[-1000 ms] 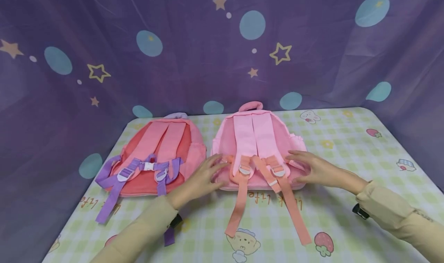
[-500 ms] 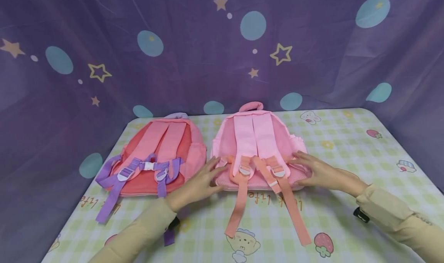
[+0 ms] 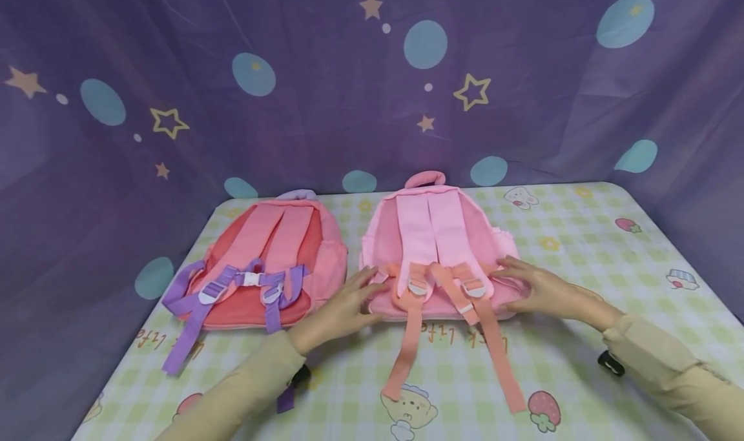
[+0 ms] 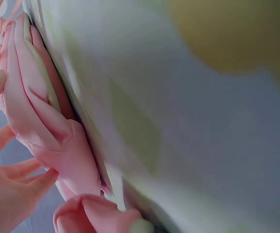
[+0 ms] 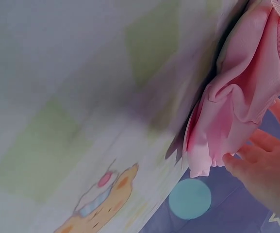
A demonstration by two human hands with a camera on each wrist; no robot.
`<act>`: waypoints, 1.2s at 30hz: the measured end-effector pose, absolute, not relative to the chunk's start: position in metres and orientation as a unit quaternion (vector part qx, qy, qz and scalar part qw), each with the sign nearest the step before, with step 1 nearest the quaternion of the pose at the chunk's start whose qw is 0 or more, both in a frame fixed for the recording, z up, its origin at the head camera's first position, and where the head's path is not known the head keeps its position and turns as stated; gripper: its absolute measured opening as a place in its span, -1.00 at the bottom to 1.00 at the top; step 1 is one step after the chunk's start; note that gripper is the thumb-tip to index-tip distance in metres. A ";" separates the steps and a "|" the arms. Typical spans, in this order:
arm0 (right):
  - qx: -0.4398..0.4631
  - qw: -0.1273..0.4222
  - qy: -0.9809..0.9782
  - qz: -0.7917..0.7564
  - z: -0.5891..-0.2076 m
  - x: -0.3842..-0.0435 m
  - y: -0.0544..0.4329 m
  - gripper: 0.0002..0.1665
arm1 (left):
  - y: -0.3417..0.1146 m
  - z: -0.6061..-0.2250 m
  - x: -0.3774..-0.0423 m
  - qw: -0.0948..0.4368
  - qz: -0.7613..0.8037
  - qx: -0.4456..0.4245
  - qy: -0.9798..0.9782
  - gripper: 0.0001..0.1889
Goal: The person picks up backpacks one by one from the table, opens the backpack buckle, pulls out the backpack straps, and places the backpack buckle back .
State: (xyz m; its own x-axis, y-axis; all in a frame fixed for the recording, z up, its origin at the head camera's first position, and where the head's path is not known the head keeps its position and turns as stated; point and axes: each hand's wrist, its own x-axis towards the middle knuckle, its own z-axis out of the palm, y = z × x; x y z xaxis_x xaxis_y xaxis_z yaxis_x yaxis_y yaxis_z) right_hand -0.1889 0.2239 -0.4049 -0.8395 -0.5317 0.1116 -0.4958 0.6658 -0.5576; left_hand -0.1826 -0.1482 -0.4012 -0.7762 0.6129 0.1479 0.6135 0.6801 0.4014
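A light pink backpack (image 3: 418, 234) lies on the table with its strap side up. Its orange webbing ends (image 3: 401, 357) trail toward me. At its lower left side is my left hand (image 3: 343, 308), fingers spread and touching the fabric. My right hand (image 3: 543, 292) rests against the lower right side, thumb near the bottom edge. Both wrist views show fingertips against the pink side fabric (image 4: 74, 155) without wrapping round it. To the left lies a coral backpack (image 3: 256, 305), also strap side up, with purple webbing (image 3: 188, 338) and a white buckle (image 3: 251, 279).
A green-and-white checked tablecloth (image 3: 604, 254) with cartoon prints covers the table. Behind it hangs a purple curtain (image 3: 325, 105) with stars and blue ovals. My left forearm (image 3: 250, 383) passes over one purple strap end (image 3: 286, 399).
The pink backpack has shifted slightly to the right, and both hands have moved right with it. The coral backpack stays in its place.
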 end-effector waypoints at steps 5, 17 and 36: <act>-0.277 0.013 0.916 -0.289 -0.406 -0.187 0.234 -0.36 | -0.136 -0.401 -0.183 -0.004 -0.217 -0.336 -0.916 -0.46; -0.236 0.035 0.923 -0.301 -0.409 -0.184 0.269 -0.33 | -0.103 -0.403 -0.189 -0.013 -0.207 -0.357 -0.911 -0.47; -0.237 0.015 0.915 -0.327 -0.412 -0.177 0.324 -0.38 | -0.050 -0.403 -0.199 -0.044 -0.172 -0.386 -0.905 -0.46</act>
State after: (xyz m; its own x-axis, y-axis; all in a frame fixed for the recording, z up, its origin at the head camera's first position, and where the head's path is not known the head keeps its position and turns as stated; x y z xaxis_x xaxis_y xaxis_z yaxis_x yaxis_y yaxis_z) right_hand -0.1768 0.3242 -0.4116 -0.8872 -0.4432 0.1283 -0.4241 0.6741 -0.6048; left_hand -0.1989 -0.0498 -0.4026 -0.6976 0.7144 0.0540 0.6843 0.6421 0.3456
